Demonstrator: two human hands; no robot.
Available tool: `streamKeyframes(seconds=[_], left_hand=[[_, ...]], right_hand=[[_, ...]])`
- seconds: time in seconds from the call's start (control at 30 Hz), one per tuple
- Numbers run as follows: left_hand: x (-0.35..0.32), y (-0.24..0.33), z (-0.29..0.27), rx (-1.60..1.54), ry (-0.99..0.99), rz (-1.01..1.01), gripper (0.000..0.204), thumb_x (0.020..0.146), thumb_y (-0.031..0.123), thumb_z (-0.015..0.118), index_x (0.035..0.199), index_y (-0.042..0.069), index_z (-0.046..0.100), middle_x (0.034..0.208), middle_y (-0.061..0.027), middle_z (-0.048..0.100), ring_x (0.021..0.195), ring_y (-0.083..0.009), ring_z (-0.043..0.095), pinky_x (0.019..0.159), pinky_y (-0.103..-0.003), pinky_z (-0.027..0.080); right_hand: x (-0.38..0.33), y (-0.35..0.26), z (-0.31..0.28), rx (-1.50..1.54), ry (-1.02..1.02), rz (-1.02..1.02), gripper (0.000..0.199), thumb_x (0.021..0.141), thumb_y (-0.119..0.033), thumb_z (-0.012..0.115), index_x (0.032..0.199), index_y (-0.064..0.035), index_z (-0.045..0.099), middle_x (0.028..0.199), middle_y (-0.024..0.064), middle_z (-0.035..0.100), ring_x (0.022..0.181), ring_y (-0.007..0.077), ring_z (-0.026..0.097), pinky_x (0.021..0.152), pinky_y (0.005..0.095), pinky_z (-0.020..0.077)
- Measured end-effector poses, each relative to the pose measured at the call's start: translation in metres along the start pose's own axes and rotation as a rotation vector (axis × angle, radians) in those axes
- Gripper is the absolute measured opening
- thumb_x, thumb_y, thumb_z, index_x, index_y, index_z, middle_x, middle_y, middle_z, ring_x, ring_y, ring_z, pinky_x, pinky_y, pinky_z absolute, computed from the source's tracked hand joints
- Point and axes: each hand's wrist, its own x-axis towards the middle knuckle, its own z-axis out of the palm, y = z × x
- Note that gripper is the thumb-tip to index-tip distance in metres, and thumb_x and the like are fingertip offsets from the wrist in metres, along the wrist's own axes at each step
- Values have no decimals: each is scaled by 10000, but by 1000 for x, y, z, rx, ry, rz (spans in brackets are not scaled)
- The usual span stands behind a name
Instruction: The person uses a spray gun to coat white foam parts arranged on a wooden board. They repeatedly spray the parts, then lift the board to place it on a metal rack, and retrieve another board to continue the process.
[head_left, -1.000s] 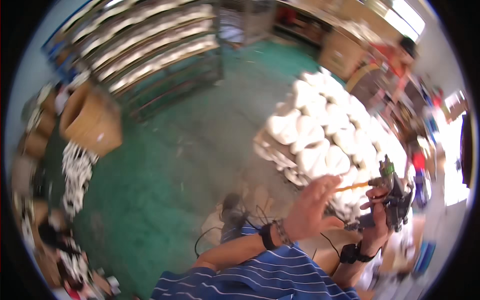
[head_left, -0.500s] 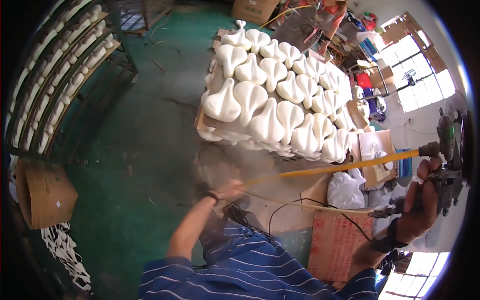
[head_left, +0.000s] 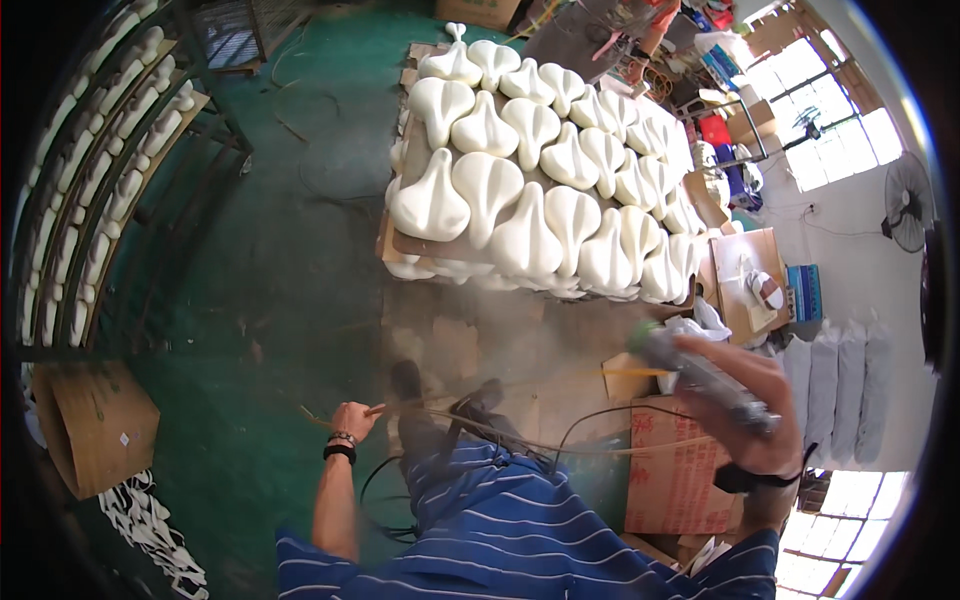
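Observation:
My left hand (head_left: 352, 422) is closed on a yellow hose (head_left: 418, 393) low in front of my body, with a short stretch sticking out to its left. My right hand (head_left: 765, 400), at the right, wraps round a grey metal spray gun (head_left: 715, 380), smeared by motion, with something green at its far end. Between the hands runs a thinner tan hose (head_left: 590, 447). Beyond them, white bicycle-saddle-shaped pieces (head_left: 530, 235) lie in rows on a board-topped stack (head_left: 440, 250), apart from both hands.
On the left stands a rack (head_left: 140, 215) of white pieces, above an open cardboard box (head_left: 100, 425) and a heap of white strips (head_left: 150, 530). A red-printed carton (head_left: 670, 480) sits beside my right arm. A dark cable (head_left: 600, 411) loops by my legs. A person (head_left: 655, 30) is beyond the stack.
My right hand has brought the spray gun from the far right in toward my body. My left hand has moved left and down with the hose, which now hangs slacker.

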Motion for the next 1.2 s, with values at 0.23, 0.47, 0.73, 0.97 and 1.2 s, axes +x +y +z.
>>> streamKeyframes(seconds=[0.23, 0.47, 0.73, 0.97, 1.2], left_hand=[[8, 26, -13, -59, -121, -155, 549, 776, 583, 653, 837, 45, 739, 816, -196, 690, 793, -387, 660, 709, -452, 536], [-3, 35, -47, -57, -138, -194, 542, 748, 545, 696, 816, 8, 726, 832, -203, 694, 768, -369, 660, 657, -451, 525], [9, 49, -61, 17, -220, -240, 525, 758, 532, 698, 886, 24, 729, 914, -216, 690, 870, -381, 661, 741, -451, 535], [12, 64, -73, 31, -200, -288, 532, 751, 521, 706, 900, 10, 725, 939, -217, 691, 887, -381, 661, 756, -446, 537], [9, 69, -80, 64, -192, -277, 517, 743, 504, 721, 898, 11, 726, 935, -220, 691, 890, -376, 662, 771, -443, 533]], right_hand=[[50, 14, 19, -97, 1, -70, 480, 776, 23, 671, 1245, 2, 568, 996, 198, 658, 848, 297, 654, 743, 338, 490], [55, 18, 26, -99, -62, -44, 467, 776, 25, 676, 1233, 4, 584, 939, 180, 659, 786, 262, 649, 701, 336, 489], [58, 29, 23, -98, 6, -79, 517, 727, 49, 658, 1236, 8, 580, 896, 173, 653, 749, 277, 642, 687, 347, 485], [58, 35, 20, -99, 5, -83, 555, 706, 38, 609, 1259, 4, 571, 877, 167, 638, 718, 288, 628, 635, 347, 470], [46, 39, 16, 3, -53, -51, 600, 662, -15, 627, 1259, 14, 569, 903, 174, 644, 742, 306, 642, 677, 356, 490]])
